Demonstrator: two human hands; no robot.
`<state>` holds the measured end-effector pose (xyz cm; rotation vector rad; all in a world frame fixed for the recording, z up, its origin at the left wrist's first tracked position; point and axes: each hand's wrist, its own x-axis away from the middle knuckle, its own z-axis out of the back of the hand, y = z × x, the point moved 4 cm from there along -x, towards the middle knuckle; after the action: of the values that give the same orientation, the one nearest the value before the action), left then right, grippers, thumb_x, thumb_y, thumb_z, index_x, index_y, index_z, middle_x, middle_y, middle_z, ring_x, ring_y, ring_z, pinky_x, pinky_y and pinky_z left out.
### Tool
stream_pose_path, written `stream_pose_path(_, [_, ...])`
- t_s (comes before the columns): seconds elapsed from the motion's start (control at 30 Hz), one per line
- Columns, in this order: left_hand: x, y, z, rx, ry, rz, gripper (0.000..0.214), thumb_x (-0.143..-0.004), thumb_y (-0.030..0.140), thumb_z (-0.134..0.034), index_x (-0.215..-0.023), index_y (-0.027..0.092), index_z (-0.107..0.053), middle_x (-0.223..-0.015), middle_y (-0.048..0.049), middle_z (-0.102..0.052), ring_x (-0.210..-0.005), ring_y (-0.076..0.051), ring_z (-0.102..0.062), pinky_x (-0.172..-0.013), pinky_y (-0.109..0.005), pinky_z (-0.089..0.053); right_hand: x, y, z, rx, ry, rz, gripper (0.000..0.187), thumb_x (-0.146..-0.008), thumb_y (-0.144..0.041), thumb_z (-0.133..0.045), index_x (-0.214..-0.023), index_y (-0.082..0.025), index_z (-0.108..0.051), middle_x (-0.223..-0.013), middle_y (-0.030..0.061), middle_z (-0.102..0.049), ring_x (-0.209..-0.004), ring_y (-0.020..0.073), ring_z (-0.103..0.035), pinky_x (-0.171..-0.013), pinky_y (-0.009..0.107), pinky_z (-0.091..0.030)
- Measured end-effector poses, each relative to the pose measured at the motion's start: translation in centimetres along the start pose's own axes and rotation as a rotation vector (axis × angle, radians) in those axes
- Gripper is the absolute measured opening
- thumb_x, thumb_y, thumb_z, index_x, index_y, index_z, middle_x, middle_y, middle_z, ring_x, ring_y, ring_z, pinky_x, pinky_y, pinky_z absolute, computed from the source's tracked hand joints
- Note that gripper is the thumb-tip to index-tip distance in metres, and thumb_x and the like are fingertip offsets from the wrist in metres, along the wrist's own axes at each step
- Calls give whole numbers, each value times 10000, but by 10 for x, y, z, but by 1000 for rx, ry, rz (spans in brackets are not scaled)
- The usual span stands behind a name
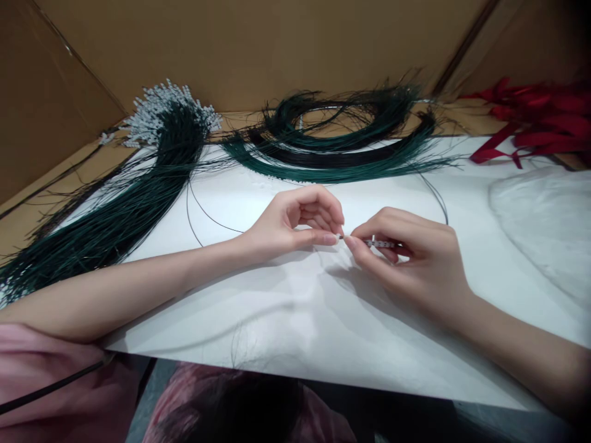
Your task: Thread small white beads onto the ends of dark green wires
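My left hand [300, 223] rests on the white sheet [286, 307] and pinches the end of a thin dark wire [207, 215] between thumb and forefinger. My right hand [406, 258] meets it fingertip to fingertip and holds a small white plastic piece [381, 243] at the wire's end. The wire loops away to the left behind my left hand, and another thin strand [436, 194] curves off behind my right hand.
A thick bundle of dark green wires with white tips [152, 160] lies at the left. A coil of dark green wires [341, 135] lies at the back. Red ribbons [535, 117] sit at the far right, clear plastic [545, 227] on the right, cardboard walls [258, 49] behind.
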<state>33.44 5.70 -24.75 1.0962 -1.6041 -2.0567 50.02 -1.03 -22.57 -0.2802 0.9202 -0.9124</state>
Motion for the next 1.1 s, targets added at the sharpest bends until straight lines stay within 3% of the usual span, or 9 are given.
stream_pose_path(0.53, [6, 5, -6, -238, -10, -151, 134, -870, 202, -737, -968, 159, -657, -908, -37, -660, -820, -104, -656, -787, -207, -566, -1, 2, -2, 1, -33, 8, 133, -818, -101, -624, -724, -191, -597, -642, -16, -521, -487, 89, -371, -472, 266, -314])
stream_pose_path(1.1, [5, 8, -9, -308, -33, -149, 84, -924, 204, -664, -1000, 170, -656, -936, -45, -668, -808, -103, -635, -768, -217, -555, -1, 8, -5, 28, -38, -27, 93, -818, -165, -666, -749, -181, -605, -668, -17, -538, -501, 86, -399, -493, 261, -330])
